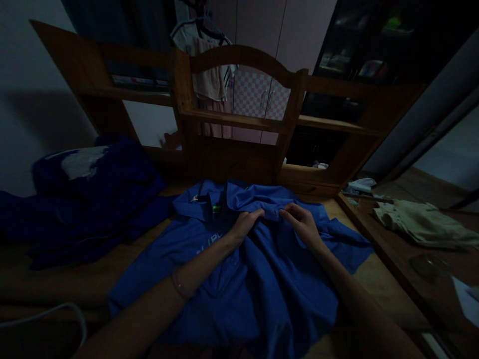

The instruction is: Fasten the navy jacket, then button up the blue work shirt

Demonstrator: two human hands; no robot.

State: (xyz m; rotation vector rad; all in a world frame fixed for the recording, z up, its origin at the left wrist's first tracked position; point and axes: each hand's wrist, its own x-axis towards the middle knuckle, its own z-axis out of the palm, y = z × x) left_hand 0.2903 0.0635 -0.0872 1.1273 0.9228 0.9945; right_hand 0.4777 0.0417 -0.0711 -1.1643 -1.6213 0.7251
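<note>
A blue collared shirt [224, 319] with pale lettering on its chest lies spread over the wooden desk, its collar toward the back. My left hand [245, 227] pinches the front edge of the shirt just below the collar. Close by on the right, my right hand [301, 222] grips the same strip of cloth between thumb and fingers. A short stretch of the edge, with a small dark spot on it, shows between both hands. The cloth hangs in folds below them. A thin bracelet [181, 284] circles my left wrist.
Dark blue clothing [101, 199] is heaped on the left. A wooden shelf frame [239, 119] rises behind the shirt. At the right, a folded pale garment [422, 222] lies on a brown surface. A white cable [56, 308] curves at the lower left.
</note>
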